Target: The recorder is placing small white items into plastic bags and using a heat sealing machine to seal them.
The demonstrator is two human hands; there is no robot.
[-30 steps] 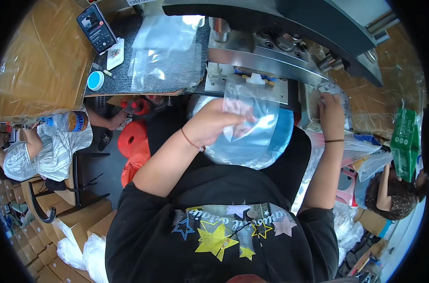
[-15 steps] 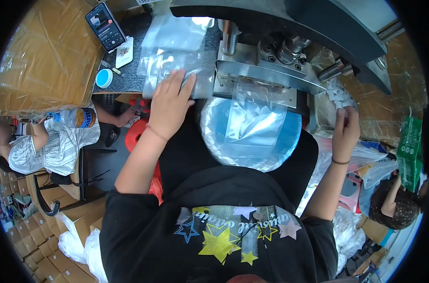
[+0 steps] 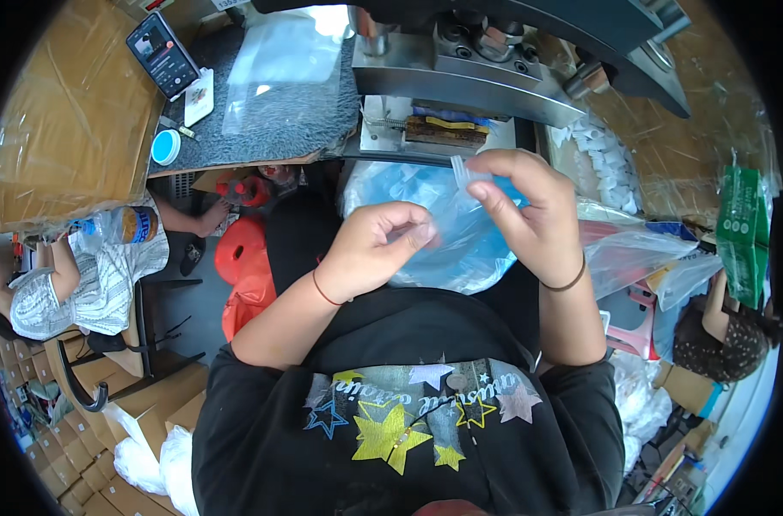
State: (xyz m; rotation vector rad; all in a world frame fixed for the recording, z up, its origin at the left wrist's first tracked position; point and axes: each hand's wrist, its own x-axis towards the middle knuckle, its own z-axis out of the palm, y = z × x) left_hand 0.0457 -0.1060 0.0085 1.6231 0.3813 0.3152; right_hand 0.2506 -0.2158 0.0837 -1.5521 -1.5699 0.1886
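Observation:
Above a blue basin lined with clear plastic [image 3: 357, 199], a clear plastic bag [image 3: 462, 202] is bunched between my two hands. My right hand [image 3: 533, 211] pinches its narrow upper end between thumb and index finger. Lower and to the left, my left hand [image 3: 374, 249] is closed, thumb against fingers, on the bag's other side; some of the plastic there is blurred. Just beyond the basin is a metal press [image 3: 469, 77], with a wooden block [image 3: 447, 131] exposed on its bed. Flat clear bags [image 3: 284, 64] lie on the grey, cloth-covered table to the left.
A phone [image 3: 161, 53] leans on a stand beside a round turquoise-topped tub [image 3: 165, 147]. White plastic scraps [image 3: 611, 168] fill a tray right of the press. A red stool [image 3: 241, 249] stands by my left leg. Another person [image 3: 90, 275] sits at the left, one more [image 3: 722, 335] at the right.
Both hands have come together over the basin from the table and the scrap tray. The bag that lay under the press is off its bed, and the bag stack on the table looks smaller.

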